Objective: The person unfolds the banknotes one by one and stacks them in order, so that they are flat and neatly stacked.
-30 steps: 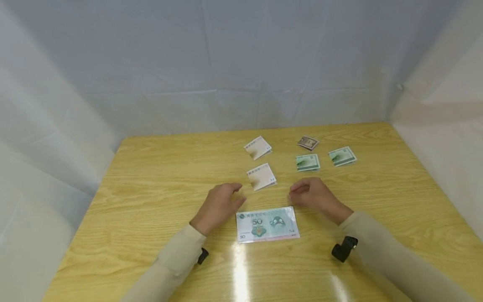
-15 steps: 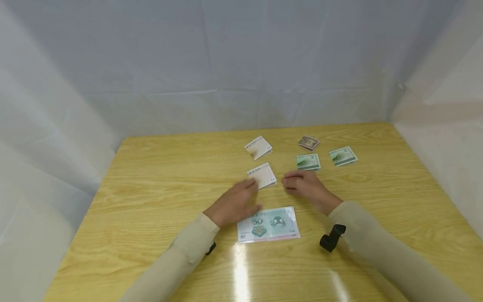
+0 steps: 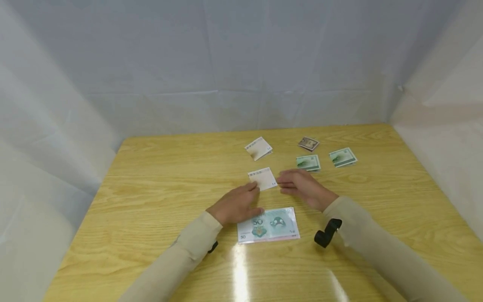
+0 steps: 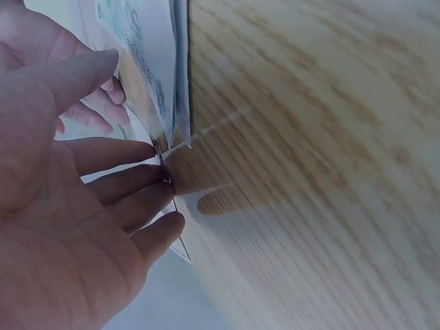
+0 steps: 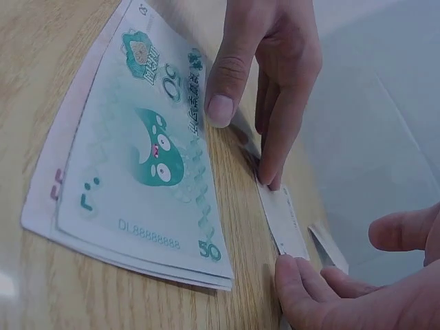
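Note:
Both hands are at a folded white play banknote (image 3: 266,177) on the table. My left hand (image 3: 235,204) touches its left front edge with extended fingers, the thumb standing apart over the stack of notes. From the other side, my right hand (image 3: 303,188) brings its fingertips to the note's right edge. In the right wrist view the right thumb (image 5: 399,231) is away from the folded note (image 5: 283,218), and the fingers meet its near end. Just in front lies a small stack of flat notes, a green 50 note (image 3: 279,226) on top and a pinkish one below.
Behind, another folded white note (image 3: 258,147) lies on the wooden table (image 3: 162,176). Two folded green notes (image 3: 308,162) and a folded brown note (image 3: 308,143) are at the back right. White sheeting (image 3: 234,63) surrounds the table.
My left hand has moved right and forward to the folded note. My right hand has moved left to its other edge. The note has shifted slightly toward me and its fold looks flatter.

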The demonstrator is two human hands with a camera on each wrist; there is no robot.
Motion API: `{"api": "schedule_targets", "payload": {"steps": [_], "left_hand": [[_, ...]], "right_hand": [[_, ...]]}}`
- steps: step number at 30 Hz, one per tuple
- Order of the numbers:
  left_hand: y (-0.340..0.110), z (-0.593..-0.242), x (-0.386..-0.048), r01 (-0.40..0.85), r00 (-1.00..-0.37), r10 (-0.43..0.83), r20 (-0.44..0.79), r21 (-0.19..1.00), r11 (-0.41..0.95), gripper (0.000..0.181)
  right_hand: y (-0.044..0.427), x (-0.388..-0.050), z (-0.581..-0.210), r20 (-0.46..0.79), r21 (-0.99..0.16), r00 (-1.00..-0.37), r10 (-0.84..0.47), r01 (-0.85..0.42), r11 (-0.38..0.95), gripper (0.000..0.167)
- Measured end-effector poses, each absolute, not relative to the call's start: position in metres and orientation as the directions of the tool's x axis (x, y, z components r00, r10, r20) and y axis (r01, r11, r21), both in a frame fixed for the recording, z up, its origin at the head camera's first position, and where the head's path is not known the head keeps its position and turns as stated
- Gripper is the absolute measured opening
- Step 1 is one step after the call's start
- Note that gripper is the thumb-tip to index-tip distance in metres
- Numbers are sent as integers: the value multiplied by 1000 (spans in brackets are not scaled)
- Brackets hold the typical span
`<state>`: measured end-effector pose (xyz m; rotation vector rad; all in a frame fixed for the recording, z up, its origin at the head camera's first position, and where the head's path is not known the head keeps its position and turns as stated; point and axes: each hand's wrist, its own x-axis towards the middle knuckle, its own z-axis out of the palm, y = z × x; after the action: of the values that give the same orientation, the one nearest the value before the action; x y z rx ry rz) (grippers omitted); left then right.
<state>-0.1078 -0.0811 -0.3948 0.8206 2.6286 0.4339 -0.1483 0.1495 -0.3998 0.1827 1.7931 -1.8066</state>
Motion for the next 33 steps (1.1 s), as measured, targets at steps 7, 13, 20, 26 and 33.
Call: {"api": "schedule_targets", "payload": {"steps": [7,13,20,26,33], "left_hand": [[-81,-395,-109,477,-772,584,-251,380,793,69],[-80,-395,-110,467,-771,581,-262,388,795,67],[-79,-394,-110,461,-773,578,-263,392,796,67],[-79,-393,-109,461,-776,579,-248,403,791,66],[-79,-393,-109,459,-777,582,-242,416,785,66]], "right_hand": [[148,-151,-396,-482,-868,-818,-313,493,48,51],[148,-153,-395,-475,-867,-823,-310,498,5,48],[147,-154,-397,-490,-855,-817,-306,518,-14,52],[147,-154,-398,-497,-854,-816,-294,520,3,50],[145,-155,-395,-519,-840,-810,-275,542,-12,46]]}}
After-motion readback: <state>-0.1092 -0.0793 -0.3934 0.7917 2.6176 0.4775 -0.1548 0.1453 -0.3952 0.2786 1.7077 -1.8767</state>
